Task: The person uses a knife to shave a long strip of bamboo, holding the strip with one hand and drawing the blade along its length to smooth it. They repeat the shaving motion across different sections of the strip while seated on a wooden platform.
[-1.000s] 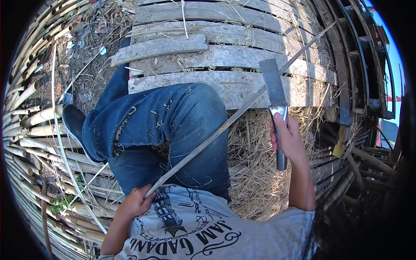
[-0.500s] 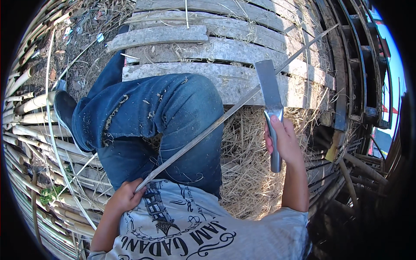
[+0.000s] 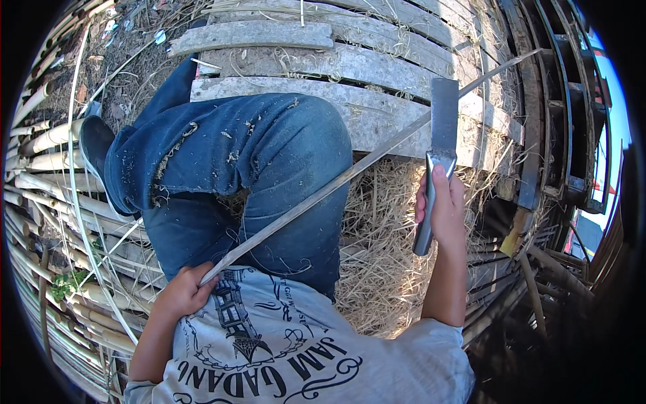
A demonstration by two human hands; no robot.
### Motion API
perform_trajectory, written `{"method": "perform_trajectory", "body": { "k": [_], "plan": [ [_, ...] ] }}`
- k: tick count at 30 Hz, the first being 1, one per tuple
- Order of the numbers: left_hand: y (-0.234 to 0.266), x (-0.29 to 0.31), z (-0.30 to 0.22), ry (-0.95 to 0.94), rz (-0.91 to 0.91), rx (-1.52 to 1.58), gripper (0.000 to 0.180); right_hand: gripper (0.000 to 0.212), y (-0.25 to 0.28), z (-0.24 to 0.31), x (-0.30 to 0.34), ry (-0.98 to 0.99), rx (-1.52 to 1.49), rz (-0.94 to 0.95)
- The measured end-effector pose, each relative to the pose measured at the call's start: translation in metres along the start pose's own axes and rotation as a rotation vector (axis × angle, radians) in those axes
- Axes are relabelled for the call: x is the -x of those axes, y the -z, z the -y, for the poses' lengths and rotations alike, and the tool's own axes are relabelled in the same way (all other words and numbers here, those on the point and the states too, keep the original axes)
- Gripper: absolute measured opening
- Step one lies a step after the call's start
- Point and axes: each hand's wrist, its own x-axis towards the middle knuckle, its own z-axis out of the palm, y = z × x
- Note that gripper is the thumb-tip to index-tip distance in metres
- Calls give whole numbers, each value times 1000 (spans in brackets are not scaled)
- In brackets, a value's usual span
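A long, thin wooden stick (image 3: pixel 323 192) runs slantwise from my lap, across my thigh, and out over the slatted platform to the far right. Near my belly, my left hand (image 3: pixel 188 289) is closed round its near end. My right hand (image 3: pixel 445 205) grips the metal handle of a broad, straight-bladed knife (image 3: pixel 444 116), thumb laid along the handle. The blade points away from me and overlaps the stick in this view; whether the two touch I cannot tell. My bent knee, in blue jeans (image 3: pixel 296 145), lies under the stick.
Weathered planks (image 3: pixel 377 71) form a platform ahead, with a loose short board (image 3: pixel 252 36) on it. Straw-like shavings (image 3: pixel 380 242) heap to the right of my legs. Bamboo poles (image 3: pixel 50 182) line the left side, and a dark wooden frame (image 3: pixel 555 101) stands at the right.
The knife has swung from leaning left to nearly upright, its blade moving right along the stick. My left hand still grips the stick's near end. The whole view has shifted slightly.
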Motion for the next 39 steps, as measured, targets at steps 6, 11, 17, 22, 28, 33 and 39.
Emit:
{"method": "perform_trajectory", "body": {
  "k": [6, 11, 17, 22, 28, 33, 39],
  "plan": [
    [2, -1, 0, -6, 15, -11, 14, 42, 5, -6, 17, -76, -38, 45],
    [-1, 0, 6, -3, -6, -9, 14, 43, 5, 1, 1, -56, -146, -8],
    [1, -2, 1, 15, 12, -26, 15, 46, 7, -6, 10, -73, -32, 1],
    [-3, -2, 7, 16, -10, 2, 14, 44, -4, -5, 23, -100, 38, 201],
    [-5, -3, 6, 9, -31, -9, 15, 41, -4, 0, 20, -89, 37, 166],
    [-6, -1, 10, -16, -8, 6, 15, 43, -3, 3, 10, -23, -6, 45],
    [-5, -4, 18, -62, -20, 9, 17, 42, -4, -9, 22, -17, 48, 22]
  ]
}}
